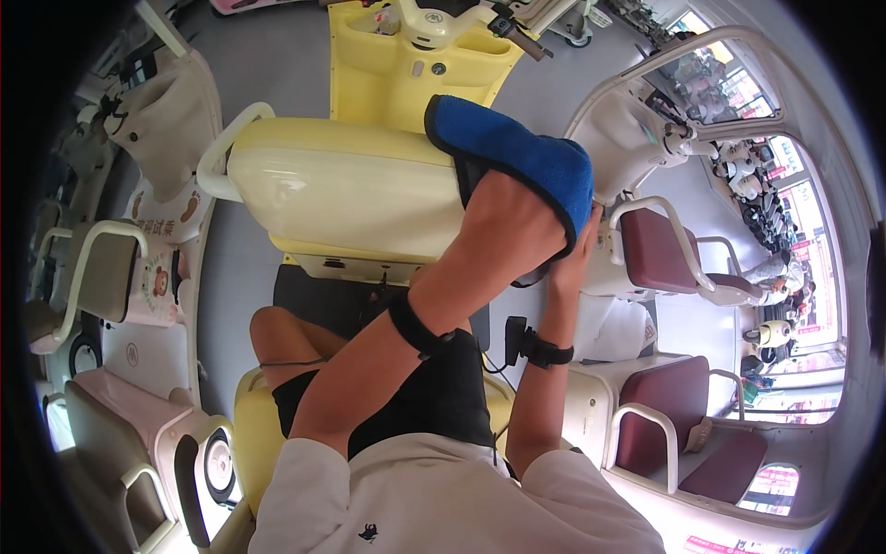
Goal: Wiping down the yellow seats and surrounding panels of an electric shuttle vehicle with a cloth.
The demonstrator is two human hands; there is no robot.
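Note:
A blue cloth with black edging covers my left hand completely, and my left forearm runs up into it. Its fingers are hidden, so I cannot tell how they are bent. The cloth's far left end touches the upper right part of a glossy cream-yellow scooter seat shell. My right hand is at the right edge of the cloth, touching or just behind it. Part of that hand shows past the cloth, but most of its fingers are hidden. Both wrists wear black bands.
Ahead stands a yellow scooter front with a handlebar grip. A pale rail curves off the shell's left end. Pale vehicles with brown seats line the right; a pink and cream one stands left.

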